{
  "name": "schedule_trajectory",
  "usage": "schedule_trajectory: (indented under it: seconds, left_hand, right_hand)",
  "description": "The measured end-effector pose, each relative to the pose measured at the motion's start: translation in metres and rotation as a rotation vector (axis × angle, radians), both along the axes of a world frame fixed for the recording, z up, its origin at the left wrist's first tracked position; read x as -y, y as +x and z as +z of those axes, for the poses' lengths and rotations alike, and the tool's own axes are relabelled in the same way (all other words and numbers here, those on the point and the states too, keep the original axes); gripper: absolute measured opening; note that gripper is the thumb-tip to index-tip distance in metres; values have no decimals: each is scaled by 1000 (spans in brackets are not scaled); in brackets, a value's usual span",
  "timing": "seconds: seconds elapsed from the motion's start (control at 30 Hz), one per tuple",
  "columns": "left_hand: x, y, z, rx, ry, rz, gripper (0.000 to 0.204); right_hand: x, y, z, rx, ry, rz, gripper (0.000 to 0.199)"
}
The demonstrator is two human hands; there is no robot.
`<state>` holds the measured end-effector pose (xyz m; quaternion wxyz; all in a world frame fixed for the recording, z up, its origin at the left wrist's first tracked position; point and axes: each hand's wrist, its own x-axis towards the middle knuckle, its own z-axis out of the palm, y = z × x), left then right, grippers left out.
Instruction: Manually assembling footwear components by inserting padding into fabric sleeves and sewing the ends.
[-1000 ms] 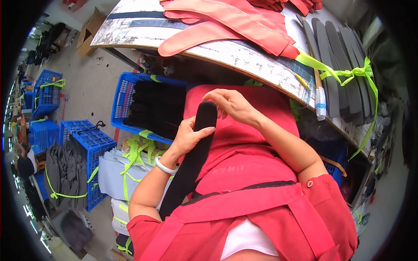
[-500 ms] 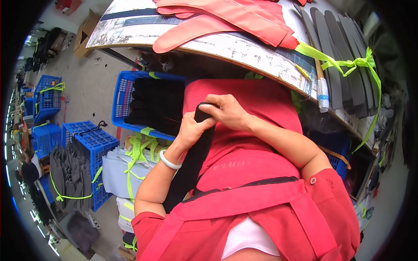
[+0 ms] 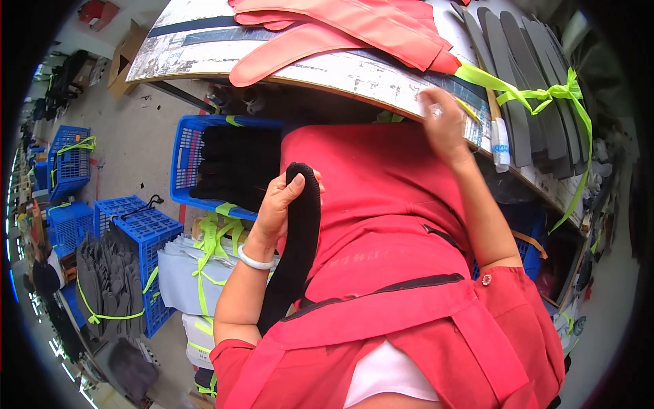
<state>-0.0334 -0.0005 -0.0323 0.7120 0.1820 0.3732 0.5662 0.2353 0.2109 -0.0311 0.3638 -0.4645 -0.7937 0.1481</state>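
Black strip (image 3: 298, 238) is lying in front of the red apron (image 3: 381, 153), toward the person's left, its rounded end pointing away from the body and its length running back beside the left forearm (image 3: 240, 293); the left hand (image 3: 274, 204) is clamping it just below that end, thumb pressing on the near face, the other fingers mostly hiding behind; the right hand (image 3: 446, 126) is hovering at the edge of the white desk (image 3: 354, 80), well apart from the strip and close to a yellow pencil-like tool (image 3: 468, 111); blur is hiding whether its fingers are together, apart or holding anything; the step in hand is apparently one of steadying the strip's end while the other hand is attending to the desk's edge; the next move is probably calling for a firm left hold, with the right fingers clearing the tied grey strips (image 3: 521, 102) lying nearby.
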Motion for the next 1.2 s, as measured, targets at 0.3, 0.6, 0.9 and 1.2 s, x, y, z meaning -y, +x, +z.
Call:
schedule_trajectory:
  seconds: [0.3, 0.6, 0.9, 1.2]
  left_hand:
    - [-23, 1, 12, -75, 148, -71, 26]
    - [-37, 5, 24, -169, 110, -72, 27]
    - [-38, 8, 32, -229, 95, -74, 21]
    - [-37, 13, 28, -223, 215, -44, 19]
  right_hand:
    - [-57, 73, -23, 427, 98, -194, 12]
    - [95, -37, 58, -292, -846, 560, 18]
    - [100, -47, 60, -312, -873, 571, 16]
    - [116, -59, 41, -657, -1093, 600, 20]
